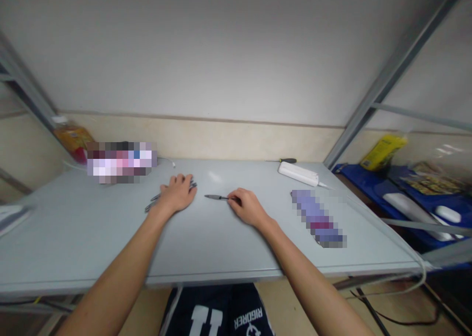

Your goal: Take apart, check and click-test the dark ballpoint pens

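Observation:
My left hand point(177, 193) lies palm down over several dark pens point(149, 206), its fingers curled around them. Their ends stick out on both sides of the hand; the middles are covered. My right hand point(246, 205) pinches the end of a single grey-black pen point(216, 197) between thumb and fingers. This pen lies almost level, low over the table, and its free end points left toward my left hand.
On the grey table point(206, 247), a white power strip point(298, 173) and a screwdriver point(287, 161) lie back right. Blurred-out items sit at right point(317, 220) and back left point(121, 164), by an orange bottle point(73, 135). Metal posts flank the table.

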{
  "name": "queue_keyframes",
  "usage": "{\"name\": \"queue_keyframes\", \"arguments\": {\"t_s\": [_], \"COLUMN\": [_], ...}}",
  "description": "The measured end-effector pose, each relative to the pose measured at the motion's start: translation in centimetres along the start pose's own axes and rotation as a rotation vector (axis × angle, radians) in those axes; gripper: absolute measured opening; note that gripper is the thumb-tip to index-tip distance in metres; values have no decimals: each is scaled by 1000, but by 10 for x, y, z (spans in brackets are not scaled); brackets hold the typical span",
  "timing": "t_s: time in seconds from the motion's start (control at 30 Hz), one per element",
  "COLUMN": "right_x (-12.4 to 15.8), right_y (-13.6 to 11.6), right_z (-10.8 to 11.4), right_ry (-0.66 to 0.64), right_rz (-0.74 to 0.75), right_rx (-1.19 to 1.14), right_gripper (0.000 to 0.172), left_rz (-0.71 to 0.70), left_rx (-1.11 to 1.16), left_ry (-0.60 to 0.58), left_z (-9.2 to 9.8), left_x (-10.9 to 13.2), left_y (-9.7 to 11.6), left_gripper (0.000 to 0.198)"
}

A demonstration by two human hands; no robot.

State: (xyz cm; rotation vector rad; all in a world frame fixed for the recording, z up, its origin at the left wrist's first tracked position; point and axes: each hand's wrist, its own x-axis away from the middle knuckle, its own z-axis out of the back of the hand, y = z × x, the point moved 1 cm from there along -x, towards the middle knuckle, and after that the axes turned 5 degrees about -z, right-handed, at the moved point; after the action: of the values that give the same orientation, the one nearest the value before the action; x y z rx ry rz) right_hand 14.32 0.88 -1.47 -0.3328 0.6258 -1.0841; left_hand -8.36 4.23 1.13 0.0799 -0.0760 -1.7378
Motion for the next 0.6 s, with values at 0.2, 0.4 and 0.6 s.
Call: {"name": "queue_keyframes", "arguments": {"t_s": [0.2, 0.4, 0.6], "right_x": [1, 1, 2], "right_y": [0, -1, -1], "right_z": [1, 3, 3], "right_ry": [14, 15, 19], "right_rz": [-1, -4, -5], "right_rx": [5, 11, 14], "right_gripper": [15, 15, 15], "left_rz": [32, 8, 45], "left_rx": [-69, -103, -74], "left_ry": [80, 114, 92], "left_z": [-5, -2, 1], "left_x": [-2, -3, -1], "left_y": [8, 1, 0], "left_gripper": [49, 47, 48]}}
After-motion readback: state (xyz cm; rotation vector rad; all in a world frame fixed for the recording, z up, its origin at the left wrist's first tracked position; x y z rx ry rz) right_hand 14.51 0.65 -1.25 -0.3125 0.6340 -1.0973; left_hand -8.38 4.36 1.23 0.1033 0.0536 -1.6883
